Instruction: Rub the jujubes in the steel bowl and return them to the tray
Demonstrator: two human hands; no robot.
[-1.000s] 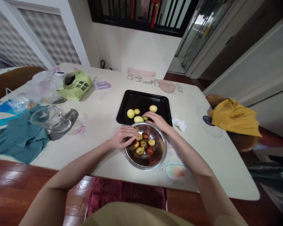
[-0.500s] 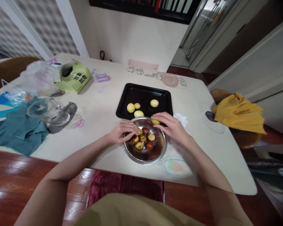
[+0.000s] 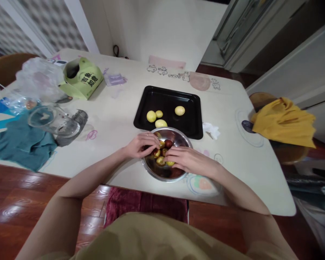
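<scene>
A steel bowl [image 3: 189, 143] stands at the table's near edge with several small round fruits in it, some mottled yellow-brown, some dark red. My left hand [image 3: 143, 144] bends over its left rim, thumb and fingers drawn together by the fruits; what they hold is hidden. My right hand [image 3: 186, 159] reaches in from the right, fingers curled on a yellow fruit [image 3: 170, 163], largely covering it. Just behind the bowl lies a black baking tray [image 3: 168, 97]. On it are several pale yellow fruits, one alone [image 3: 180, 110] at the right, the others grouped at the front left.
A crumpled white tissue [image 3: 211, 130] lies right of the tray. At left are a teal cloth [image 3: 24, 144], a glass pitcher [image 3: 54, 121] on its side, a green carton [image 3: 82, 79] and a plastic bag [image 3: 40, 79]. A yellow cloth [image 3: 284, 122] covers a chair at right.
My right hand has moved down and left from above the tray's front edge into the bowl, carrying a yellow fruit. My left hand stays at the bowl's left rim. The view has tilted down slightly.
</scene>
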